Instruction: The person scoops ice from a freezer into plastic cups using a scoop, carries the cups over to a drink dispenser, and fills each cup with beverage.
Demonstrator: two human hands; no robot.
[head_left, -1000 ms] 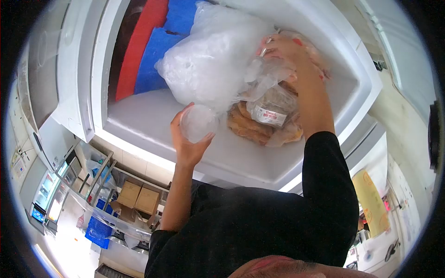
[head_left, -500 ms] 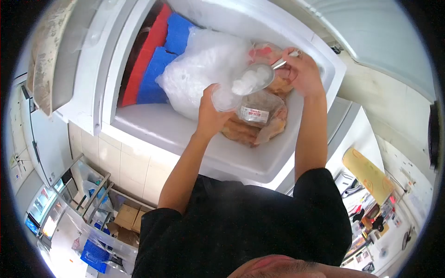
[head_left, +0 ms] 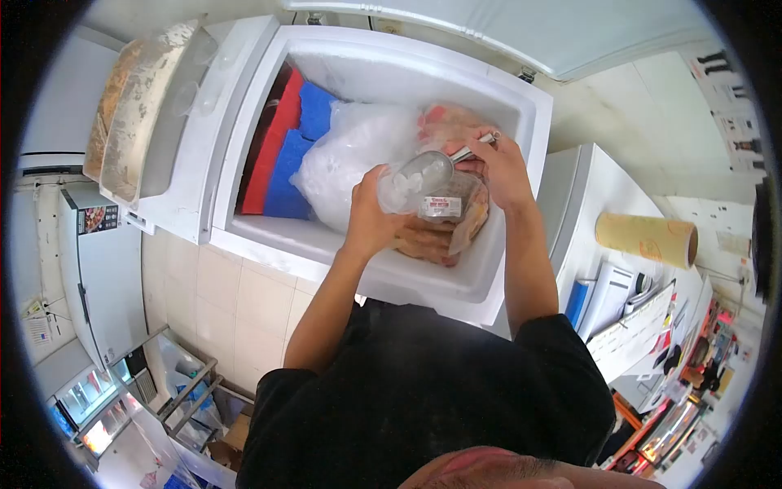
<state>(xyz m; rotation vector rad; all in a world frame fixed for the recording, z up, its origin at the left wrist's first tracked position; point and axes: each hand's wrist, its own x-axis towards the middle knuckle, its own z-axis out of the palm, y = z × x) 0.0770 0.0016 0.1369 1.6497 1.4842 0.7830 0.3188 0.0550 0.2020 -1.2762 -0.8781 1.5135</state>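
My left hand is wrapped around a clear plastic cup with ice in it. In my right hand is the handle of a metal ice scoop. The scoop is tilted at the cup's mouth, with some ice in its bowl. Both hands are over an open chest freezer. A large clear bag of ice lies beside the cup. Beneath the scoop and my right hand are bagged frozen food packs, one bearing a white label.
Red and blue packages line the freezer's left end. A worn tray stands on the white surface to the left. A yellow roll lies on a white cabinet at right. Metal rails stand at lower left.
The scoop has tipped closer to the cup, and less ice shows in its bowl. The head view has shifted, showing more of the surroundings.
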